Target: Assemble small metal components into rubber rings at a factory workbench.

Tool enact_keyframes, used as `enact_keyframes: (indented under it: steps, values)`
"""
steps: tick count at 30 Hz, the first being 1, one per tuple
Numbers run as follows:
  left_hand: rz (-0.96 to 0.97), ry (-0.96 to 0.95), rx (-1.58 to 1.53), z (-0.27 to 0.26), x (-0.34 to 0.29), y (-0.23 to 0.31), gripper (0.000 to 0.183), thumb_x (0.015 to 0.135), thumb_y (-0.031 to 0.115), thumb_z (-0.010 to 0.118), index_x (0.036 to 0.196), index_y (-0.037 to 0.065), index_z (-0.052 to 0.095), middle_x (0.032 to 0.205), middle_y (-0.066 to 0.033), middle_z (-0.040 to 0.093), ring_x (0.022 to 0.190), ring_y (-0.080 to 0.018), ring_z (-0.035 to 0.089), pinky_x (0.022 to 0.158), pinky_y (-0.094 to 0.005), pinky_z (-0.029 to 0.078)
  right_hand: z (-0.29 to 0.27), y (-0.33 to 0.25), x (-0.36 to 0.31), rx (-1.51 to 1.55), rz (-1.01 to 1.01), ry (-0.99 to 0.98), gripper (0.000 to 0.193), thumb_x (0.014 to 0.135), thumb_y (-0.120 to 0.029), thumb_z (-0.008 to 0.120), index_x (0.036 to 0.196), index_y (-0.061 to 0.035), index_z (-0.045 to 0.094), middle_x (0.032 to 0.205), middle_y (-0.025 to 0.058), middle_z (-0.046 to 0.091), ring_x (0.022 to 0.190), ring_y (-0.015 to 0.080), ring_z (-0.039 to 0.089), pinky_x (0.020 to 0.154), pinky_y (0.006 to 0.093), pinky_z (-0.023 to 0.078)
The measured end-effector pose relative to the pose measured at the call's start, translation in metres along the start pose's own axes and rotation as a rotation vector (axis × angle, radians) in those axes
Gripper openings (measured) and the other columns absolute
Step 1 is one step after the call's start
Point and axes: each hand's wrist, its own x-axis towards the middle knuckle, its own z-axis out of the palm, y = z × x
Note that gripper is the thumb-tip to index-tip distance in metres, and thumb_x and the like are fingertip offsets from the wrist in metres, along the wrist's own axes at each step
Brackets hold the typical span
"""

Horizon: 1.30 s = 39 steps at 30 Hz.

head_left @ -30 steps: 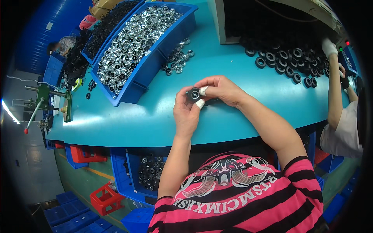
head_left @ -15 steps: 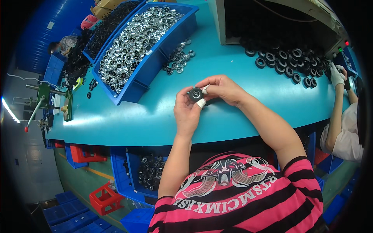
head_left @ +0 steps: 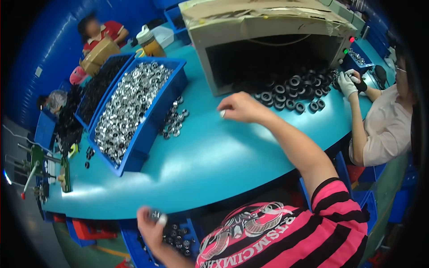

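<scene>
A smooth turquoise desk [head_left: 214, 156] is carrying a long blue plastic bin [head_left: 134, 159] of shiny silver wheels [head_left: 134, 102] toward its back-left corner. Well in from the front edge, the right hand [head_left: 240, 107] is curling its fingers; any hold is staying unclear. By the front edge, the left hand [head_left: 151, 227] is gripping a round black-and-silver wheel [head_left: 156, 214].

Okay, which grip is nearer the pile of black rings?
Right: the right grip is just left of the black rings; the left grip is farther off, near the table's front edge.
</scene>
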Motion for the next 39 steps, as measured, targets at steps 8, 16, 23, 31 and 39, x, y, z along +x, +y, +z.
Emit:
enact_keyframes:
  steps: [8,16,23,31,39]
  values:
    - [0.091,0.122,0.298,-0.048,-0.015,-0.001,0.037,0.086,-0.001,0.070,0.122,-0.002,0.061,0.095,-0.0107,0.067,0.082,-0.0175,0.064,0.073,-0.0305,0.055,-0.026,0.109,0.126,-0.436,0.159,0.233,0.029,0.088,-0.012,0.056,0.110,-0.0053,0.074,0.108,0.0213,0.072,0.102,0.0381,0.070,0.091,0.0469,0.056]
    - [0.090,-0.052,0.371,-0.009,-0.021,-0.026,0.031,0.086,0.001,0.069,0.117,-0.002,0.067,0.085,-0.0097,0.068,0.073,-0.0176,0.063,0.071,-0.0315,0.053,0.002,0.201,0.235,-0.686,0.046,0.584,0.044,0.098,-0.012,0.044,0.139,0.0018,0.051,0.144,0.0274,0.050,0.136,0.0418,0.047,0.115,0.0494,0.038]
    - [0.015,-0.128,0.424,0.008,-0.005,-0.029,0.021,0.087,0.001,0.067,0.108,-0.001,0.070,0.084,-0.0095,0.068,0.069,-0.0169,0.062,0.062,-0.0296,0.050,-0.029,0.197,0.275,-0.646,0.135,0.601,0.046,0.096,-0.016,0.048,0.139,-0.0008,0.052,0.145,0.0257,0.050,0.136,0.0409,0.048,0.114,0.0486,0.039]
    - [0.034,-0.129,0.463,0.012,0.002,-0.030,0.018,0.087,0.000,0.066,0.105,-0.002,0.071,0.083,-0.0104,0.068,0.068,-0.0178,0.062,0.060,-0.0297,0.049,-0.047,0.206,0.265,-0.633,0.212,0.541,0.048,0.094,-0.021,0.052,0.139,-0.0037,0.053,0.145,0.0238,0.051,0.135,0.0398,0.048,0.113,0.0477,0.040]
    - [0.052,-0.099,0.463,0.012,-0.001,-0.030,0.016,0.087,-0.001,0.065,0.101,-0.002,0.071,0.082,-0.0112,0.067,0.066,-0.0187,0.061,0.058,-0.0299,0.048,-0.032,0.196,0.268,-0.642,0.131,0.613,0.050,0.093,-0.026,0.056,0.138,-0.0066,0.055,0.145,0.0219,0.051,0.135,0.0387,0.049,0.112,0.0469,0.042]
